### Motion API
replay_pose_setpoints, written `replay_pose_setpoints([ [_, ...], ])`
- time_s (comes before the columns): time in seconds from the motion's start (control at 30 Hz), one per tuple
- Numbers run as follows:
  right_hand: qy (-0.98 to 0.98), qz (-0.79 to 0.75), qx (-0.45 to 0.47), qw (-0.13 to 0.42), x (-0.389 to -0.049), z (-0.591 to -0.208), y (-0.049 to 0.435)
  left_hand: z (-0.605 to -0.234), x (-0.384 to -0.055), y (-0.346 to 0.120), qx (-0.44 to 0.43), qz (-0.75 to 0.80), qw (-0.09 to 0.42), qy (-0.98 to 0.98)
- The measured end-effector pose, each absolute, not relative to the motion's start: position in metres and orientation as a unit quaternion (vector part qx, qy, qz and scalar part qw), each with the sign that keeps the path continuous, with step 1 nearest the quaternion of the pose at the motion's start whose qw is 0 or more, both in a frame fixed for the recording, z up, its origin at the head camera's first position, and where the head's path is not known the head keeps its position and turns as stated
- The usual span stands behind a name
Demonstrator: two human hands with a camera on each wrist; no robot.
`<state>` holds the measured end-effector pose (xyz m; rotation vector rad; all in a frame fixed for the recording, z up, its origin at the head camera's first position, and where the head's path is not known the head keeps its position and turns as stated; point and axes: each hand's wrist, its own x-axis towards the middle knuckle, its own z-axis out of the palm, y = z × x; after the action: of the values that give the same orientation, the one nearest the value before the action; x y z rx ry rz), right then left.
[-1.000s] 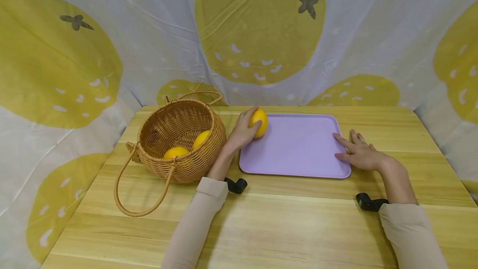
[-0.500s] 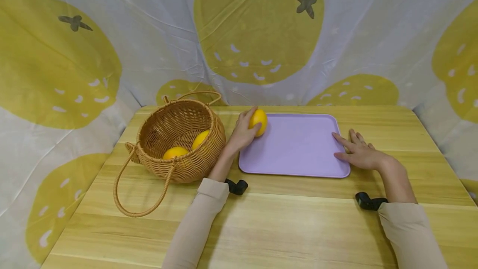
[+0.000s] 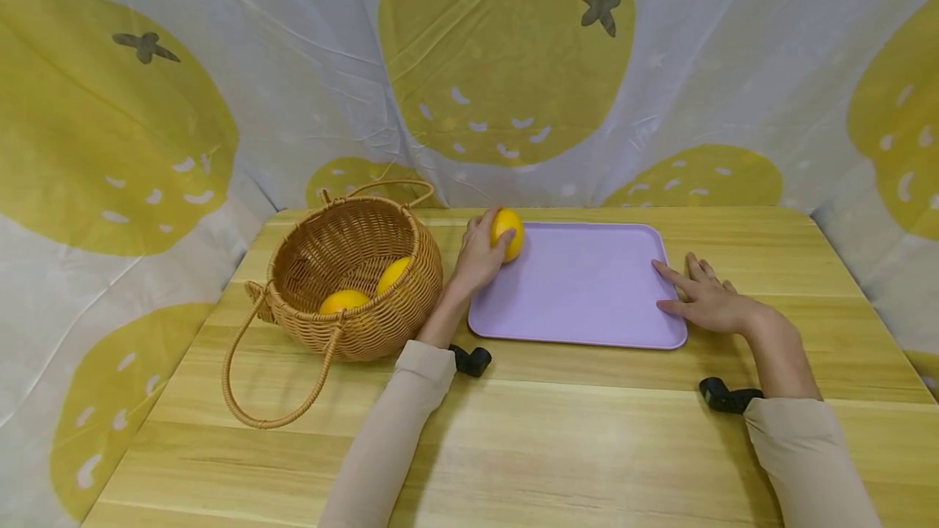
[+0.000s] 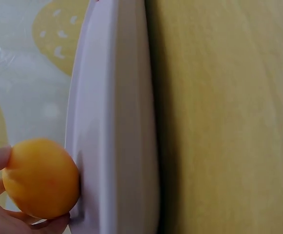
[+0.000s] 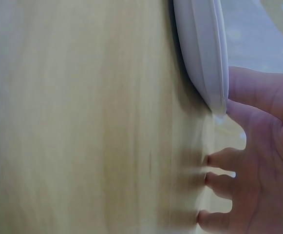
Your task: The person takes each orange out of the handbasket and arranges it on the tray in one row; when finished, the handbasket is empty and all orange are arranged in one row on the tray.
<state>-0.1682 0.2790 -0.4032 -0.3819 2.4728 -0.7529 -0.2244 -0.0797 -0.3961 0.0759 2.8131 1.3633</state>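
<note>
My left hand holds a smooth, rounded yellow-orange fruit between thumb and fingers, over the far left corner of a lilac tray. In the left wrist view, the fruit is very close to the tray's surface; whether they touch I cannot tell. At the tray's right edge, my right hand lies spread, its thumb and index finger on the rim and the other fingertips down on the table. Two similar fruits, one nearer and one farther right, lie inside a wicker basket.
The basket stands left of the tray, close to my left forearm, and one looped handle hangs out toward the front. Under everything is a wooden table. A curtain with a fruit print hangs behind the table's far edge.
My left hand, with the fruit in it, has shifted slightly up and away from me. The right hand and the tray stay where they were.
</note>
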Motion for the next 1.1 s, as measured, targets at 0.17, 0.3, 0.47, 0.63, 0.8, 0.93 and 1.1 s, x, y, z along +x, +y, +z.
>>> replay_pose_setpoints([
  [0.17, 0.914, -0.277, -0.144, 0.259, -0.169, -0.403, 0.278, -0.396, -0.225, -0.078, 0.009, 0.436, -0.003, 0.900],
  [0.3, 0.915, -0.275, -0.145, 0.257, -0.170, -0.404, 0.277, -0.397, -0.226, -0.077, 0.001, 0.436, -0.013, 0.900],
  [0.47, 0.915, -0.275, -0.147, 0.257, -0.171, -0.405, 0.276, -0.397, -0.228, -0.081, -0.008, 0.430, -0.012, 0.903],
  [0.63, 0.913, -0.278, -0.151, 0.257, -0.172, -0.404, 0.276, -0.394, -0.228, -0.087, -0.008, 0.430, -0.005, 0.903],
  [0.8, 0.910, -0.284, -0.155, 0.259, -0.171, -0.404, 0.281, -0.392, -0.228, -0.089, -0.006, 0.428, 0.013, 0.904],
  [0.93, 0.908, -0.287, -0.156, 0.262, -0.170, -0.404, 0.287, -0.390, -0.226, -0.086, 0.001, 0.420, 0.031, 0.907],
  [1.1, 0.906, -0.291, -0.157, 0.265, -0.169, -0.404, 0.290, -0.391, -0.222, -0.083, 0.004, 0.409, 0.031, 0.912],
])
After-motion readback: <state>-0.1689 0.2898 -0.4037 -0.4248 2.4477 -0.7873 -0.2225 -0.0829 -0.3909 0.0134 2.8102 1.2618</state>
